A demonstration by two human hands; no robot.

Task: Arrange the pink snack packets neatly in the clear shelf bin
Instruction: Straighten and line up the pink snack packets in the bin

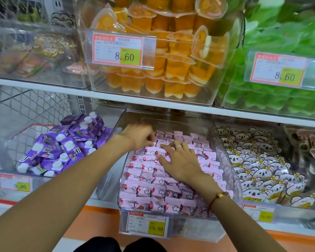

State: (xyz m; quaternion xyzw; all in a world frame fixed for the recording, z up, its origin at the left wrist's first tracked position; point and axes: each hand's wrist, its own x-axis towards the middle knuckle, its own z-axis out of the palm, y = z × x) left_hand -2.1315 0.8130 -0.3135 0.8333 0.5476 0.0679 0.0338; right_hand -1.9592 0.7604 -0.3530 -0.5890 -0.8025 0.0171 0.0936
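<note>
Inside bin (224, 157): left hand (137, 136) pinches back packets (147, 176); right hand (178, 160) flat, open. Risk: sleeve-free forearm drag could ruffle front rows.

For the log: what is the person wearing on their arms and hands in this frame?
Both forearms are bare, with no sleeves in view. The right hand has a pale ring or band on one finger, and its wrist carries a thin dark red cord bracelet with a small gold charm. The left hand shows no jewellery that I can make out.
</note>
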